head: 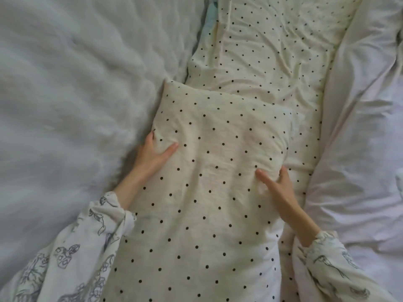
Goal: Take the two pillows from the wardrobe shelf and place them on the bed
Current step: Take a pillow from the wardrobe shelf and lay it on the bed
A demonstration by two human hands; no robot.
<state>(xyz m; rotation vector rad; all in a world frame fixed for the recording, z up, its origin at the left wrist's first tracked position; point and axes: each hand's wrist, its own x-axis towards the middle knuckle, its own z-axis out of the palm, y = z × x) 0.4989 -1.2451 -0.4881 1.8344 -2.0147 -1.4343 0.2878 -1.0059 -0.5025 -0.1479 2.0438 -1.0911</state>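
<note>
Near pillow (209, 182), dotted, held between my hands: left hand (152, 154) clamped on its left edge, right hand (279, 188) pinching its right edge, thumbs on top. Best to lower it flat and square, then let go both sides together. Its far end overlaps the second pillow (268, 51), lying on the bed (65, 73) beyond.

1 head-worn wide-angle view looks steeply down, close over the bed (65, 83); both hands (152, 153) reach in from the bottom edge, filling the lower frame.
</note>
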